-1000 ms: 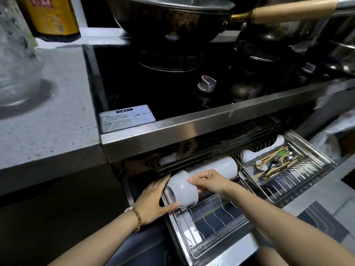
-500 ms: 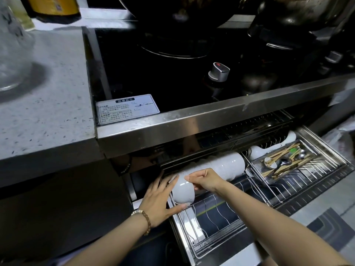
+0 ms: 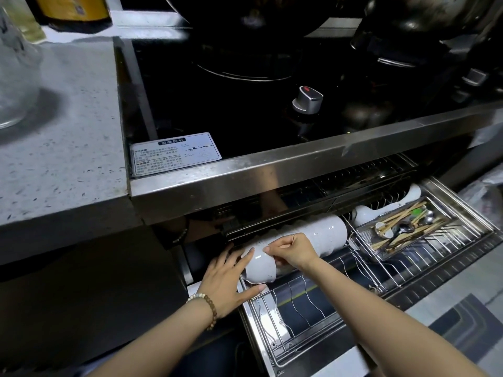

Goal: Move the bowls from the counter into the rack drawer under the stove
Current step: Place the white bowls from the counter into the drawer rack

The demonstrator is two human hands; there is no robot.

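Note:
A white bowl (image 3: 260,266) lies on its side at the left end of the open wire rack drawer (image 3: 304,317) under the stove. My left hand (image 3: 227,281) cups its left side with fingers spread, thumb under it. My right hand (image 3: 292,250) pinches its upper rim from the right. Behind it a row of white bowls (image 3: 324,235) lies nested on its side along the drawer's back, reaching under the stove front.
A steel cutlery tray (image 3: 402,229) with chopsticks and spoons fills the drawer's right part, with white dishes (image 3: 364,214) behind. The stove's steel front edge (image 3: 272,175) overhangs the drawer. A grey counter (image 3: 60,148) with a glass jar (image 3: 13,72) is at left.
Both hands have carried the white bowl back and down toward the row of bowls. The view has tilted down and closer to the drawer.

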